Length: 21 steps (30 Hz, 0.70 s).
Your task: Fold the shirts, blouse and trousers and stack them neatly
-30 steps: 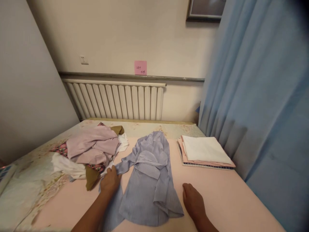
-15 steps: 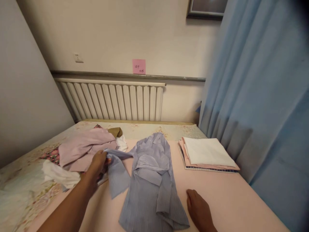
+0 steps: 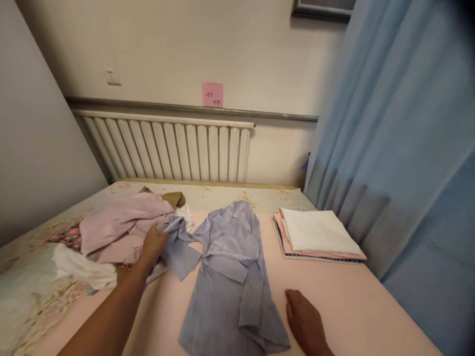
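A blue-grey striped shirt [image 3: 222, 296] lies lengthwise on the pink sheet [image 3: 345, 306], its collar toward the wall. One sleeve is folded down over its front. My left hand [image 3: 153, 244] is closed on the other sleeve [image 3: 180, 256], which stretches out to the left with its cuff end hanging loose; the fingertips are partly hidden. To the right of the shirt's hem, my right hand [image 3: 306, 321] rests on the sheet with its fingers curled in, apart from the shirt and with nothing visible in it.
Heaped at left are a pink garment [image 3: 115, 227], a white cloth [image 3: 81, 267] and an olive piece [image 3: 174, 199]. A folded stack of cloths [image 3: 319, 232], white on top, lies at right. Beyond are a radiator [image 3: 185, 148] and a blue curtain [image 3: 389, 148].
My left hand has moved the held sleeve slightly, and its hanging end now lies higher and more bunched. My right hand stays put. The camera view has shifted a little.
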Motion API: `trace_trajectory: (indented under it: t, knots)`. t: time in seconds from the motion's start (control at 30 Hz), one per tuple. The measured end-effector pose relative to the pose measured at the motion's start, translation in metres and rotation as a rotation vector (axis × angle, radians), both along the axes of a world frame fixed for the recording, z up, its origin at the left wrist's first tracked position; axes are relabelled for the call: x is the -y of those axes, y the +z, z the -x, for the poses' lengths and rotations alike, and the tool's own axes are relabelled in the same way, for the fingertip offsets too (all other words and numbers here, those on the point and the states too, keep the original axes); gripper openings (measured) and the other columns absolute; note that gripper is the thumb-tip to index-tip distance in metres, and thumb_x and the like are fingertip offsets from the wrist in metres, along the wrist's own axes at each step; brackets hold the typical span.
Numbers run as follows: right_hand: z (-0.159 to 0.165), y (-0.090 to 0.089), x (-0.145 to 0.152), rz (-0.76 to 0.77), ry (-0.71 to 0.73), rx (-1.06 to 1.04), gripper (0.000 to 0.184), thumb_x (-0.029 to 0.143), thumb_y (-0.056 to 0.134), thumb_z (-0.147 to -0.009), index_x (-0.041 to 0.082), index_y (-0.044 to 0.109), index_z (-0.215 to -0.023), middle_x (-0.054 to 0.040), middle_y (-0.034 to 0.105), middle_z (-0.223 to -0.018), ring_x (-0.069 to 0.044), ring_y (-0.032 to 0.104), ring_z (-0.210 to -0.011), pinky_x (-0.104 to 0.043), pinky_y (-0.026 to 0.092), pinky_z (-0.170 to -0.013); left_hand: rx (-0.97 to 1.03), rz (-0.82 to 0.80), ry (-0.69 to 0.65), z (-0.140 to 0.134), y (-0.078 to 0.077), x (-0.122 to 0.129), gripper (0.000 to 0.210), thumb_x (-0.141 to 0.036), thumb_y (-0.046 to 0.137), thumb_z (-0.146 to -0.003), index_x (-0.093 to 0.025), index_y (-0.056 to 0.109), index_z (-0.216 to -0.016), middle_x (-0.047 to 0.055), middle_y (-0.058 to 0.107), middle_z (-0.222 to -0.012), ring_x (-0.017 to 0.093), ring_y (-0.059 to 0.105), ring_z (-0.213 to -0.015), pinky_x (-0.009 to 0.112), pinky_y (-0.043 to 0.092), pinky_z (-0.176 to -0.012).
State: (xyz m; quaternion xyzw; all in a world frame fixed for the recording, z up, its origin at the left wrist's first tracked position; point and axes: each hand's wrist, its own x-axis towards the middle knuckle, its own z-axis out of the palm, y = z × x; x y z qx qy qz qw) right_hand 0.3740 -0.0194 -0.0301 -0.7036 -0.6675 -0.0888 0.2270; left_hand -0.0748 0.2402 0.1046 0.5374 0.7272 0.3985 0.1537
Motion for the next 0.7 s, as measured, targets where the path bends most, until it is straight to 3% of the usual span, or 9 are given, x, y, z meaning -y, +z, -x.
trace_trajectory:
  t: [0.1, 0.27, 0.37, 0.53, 0.7]
  knots:
    - [0.0, 0.001, 0.0, 0.009, -0.007, 0.004, 0.021, 0.014, 0.039, -0.089, 0.021, 0.056, -0.098, -0.0038, 0.061, -0.082, -0.018, 0.06, -0.075, -0.028, 0.04, -0.067, -0.138, 0.096, -0.082, -0.014, -0.017, 0.03, 0.043, -0.021, 0.048, -0.08, -0.012, 0.054, -0.121, 0.016, 0.06, -0.122, 0.03, 0.052, -0.12, 0.039, 0.04, -0.099]
    - [0.002, 0.005, 0.0, -0.01, -0.011, 0.017, 0.02, 0.013, 0.039, -0.089, 0.021, 0.057, -0.095, -0.0034, 0.061, -0.081, -0.017, 0.059, -0.075, -0.027, 0.038, -0.067, -0.226, 0.327, -0.263, -0.038, -0.059, 0.099, 0.023, -0.029, 0.045, -0.083, -0.017, 0.064, -0.087, 0.009, 0.07, -0.086, 0.026, 0.065, -0.089, 0.033, 0.044, -0.079]
    - [0.004, 0.008, 0.0, -0.006, -0.014, 0.03, 0.02, 0.012, 0.039, -0.089, 0.02, 0.057, -0.092, -0.003, 0.06, -0.079, -0.016, 0.057, -0.073, -0.026, 0.036, -0.066, -0.224, 0.423, -0.305, -0.044, -0.078, 0.133, 0.021, -0.031, 0.044, -0.084, -0.02, 0.062, -0.08, 0.006, 0.071, -0.081, 0.023, 0.065, -0.084, 0.029, 0.043, -0.072]
    - [0.004, 0.012, 0.002, -0.011, -0.016, 0.01, 0.022, 0.015, 0.036, -0.091, 0.019, 0.058, -0.091, -0.0035, 0.06, -0.079, -0.016, 0.058, -0.073, -0.026, 0.036, -0.067, -0.165, 0.52, -0.327, -0.051, -0.089, 0.164, 0.025, -0.034, 0.041, -0.087, -0.021, 0.059, -0.076, 0.002, 0.07, -0.073, 0.018, 0.066, -0.072, 0.025, 0.043, -0.063]
    - [0.01, 0.018, 0.005, -0.017, -0.108, -0.176, 0.026, 0.019, 0.035, -0.092, 0.02, 0.061, -0.092, -0.0045, 0.067, -0.087, -0.016, 0.062, -0.077, -0.026, 0.038, -0.068, -0.095, 0.569, -0.319, -0.06, -0.093, 0.18, 0.022, -0.033, 0.041, -0.087, -0.021, 0.054, -0.075, 0.001, 0.066, -0.068, 0.016, 0.063, -0.057, 0.024, 0.042, -0.051]
